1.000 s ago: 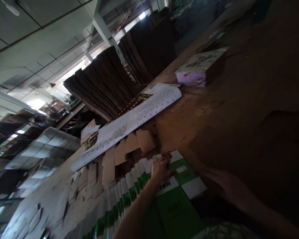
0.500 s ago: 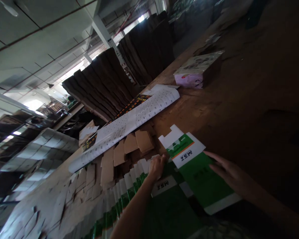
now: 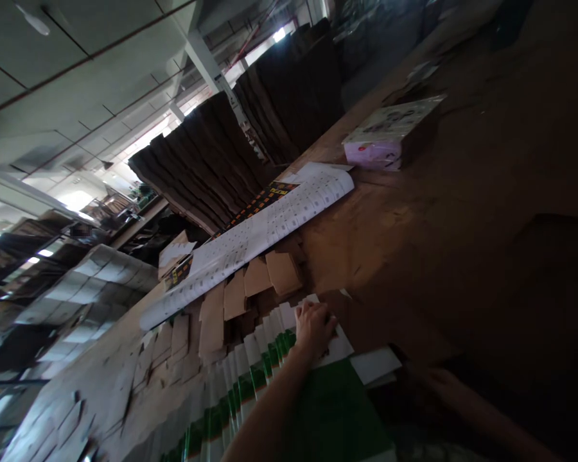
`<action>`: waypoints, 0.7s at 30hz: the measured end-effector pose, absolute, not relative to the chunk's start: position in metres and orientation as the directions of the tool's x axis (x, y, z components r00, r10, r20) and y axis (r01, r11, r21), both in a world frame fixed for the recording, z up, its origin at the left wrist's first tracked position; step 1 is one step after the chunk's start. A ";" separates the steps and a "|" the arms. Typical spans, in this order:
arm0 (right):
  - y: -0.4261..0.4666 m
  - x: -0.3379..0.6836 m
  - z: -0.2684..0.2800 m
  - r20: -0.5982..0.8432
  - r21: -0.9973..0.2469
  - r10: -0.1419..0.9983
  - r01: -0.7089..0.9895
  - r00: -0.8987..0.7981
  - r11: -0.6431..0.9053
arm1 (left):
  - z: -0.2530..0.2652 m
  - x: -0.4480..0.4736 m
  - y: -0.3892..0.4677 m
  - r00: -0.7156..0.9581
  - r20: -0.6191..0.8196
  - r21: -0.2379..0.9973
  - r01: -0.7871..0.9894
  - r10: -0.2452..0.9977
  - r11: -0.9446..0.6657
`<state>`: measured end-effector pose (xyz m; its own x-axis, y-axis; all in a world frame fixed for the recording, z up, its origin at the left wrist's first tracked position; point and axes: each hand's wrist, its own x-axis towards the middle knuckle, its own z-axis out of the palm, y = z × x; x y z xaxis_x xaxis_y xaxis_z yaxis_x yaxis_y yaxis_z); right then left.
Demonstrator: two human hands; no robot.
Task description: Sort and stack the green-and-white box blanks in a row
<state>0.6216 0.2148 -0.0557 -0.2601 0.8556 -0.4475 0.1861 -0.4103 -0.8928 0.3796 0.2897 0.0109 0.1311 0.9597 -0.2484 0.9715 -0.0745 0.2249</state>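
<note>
My left hand (image 3: 313,327) is closed over the upper end of a flat green-and-white printed carton (image 3: 341,404), its fingers curled across the white end. This carton lies at the near end of a slanting row of similar folded cartons (image 3: 243,378). Low on the right, in deep shadow, is my right hand (image 3: 436,382); its fingers are too dark and smeared to make out. Between the hands a white flap (image 3: 376,366) sticks out beside the green carton. I cannot tell whether the right hand touches it.
Brown cardboard pieces (image 3: 282,273) lie beyond the row. A long curled printed sheet (image 3: 250,247) stretches across the wooden table (image 3: 366,224). Farther back are a purple wrapped pack (image 3: 373,154) and tall cardboard stacks (image 3: 202,160). White bundles (image 3: 110,276) stand at left.
The green-and-white carton in my right hand has left it and now appears to lie at the row's end under my left hand. My right hand has moved down into shadow.
</note>
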 end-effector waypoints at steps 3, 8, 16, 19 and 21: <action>0.222 0.645 -0.065 -0.425 -0.853 0.905 0.334 0.001 -0.401 | 0.013 0.373 0.292 0.146 -0.277 0.251 0.965 0.950 -0.076; 0.221 0.626 -0.062 -0.116 -0.895 0.974 0.445 -0.195 -0.017 | 0.008 0.368 0.296 0.100 -0.276 0.301 0.953 0.956 -0.013; 0.213 0.602 -0.087 0.021 -0.955 0.894 0.255 -0.448 0.150 | 0.002 0.363 0.293 0.174 -0.289 0.296 0.951 0.941 -0.085; 0.214 0.605 -0.095 0.021 -0.960 0.866 0.233 -0.499 0.157 | 0.003 0.364 0.294 0.175 -0.329 0.261 0.961 0.928 -0.088; 0.215 0.605 -0.097 0.020 -0.961 0.847 0.222 -0.531 0.162 | 0.003 0.365 0.295 0.176 -0.352 0.237 0.967 0.919 -0.094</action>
<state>0.6048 0.2154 -0.0974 -0.5307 0.8473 0.0198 0.2223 0.1617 -0.9615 0.3650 0.2954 0.0035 0.1758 0.9195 -0.3517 0.9669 -0.0942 0.2371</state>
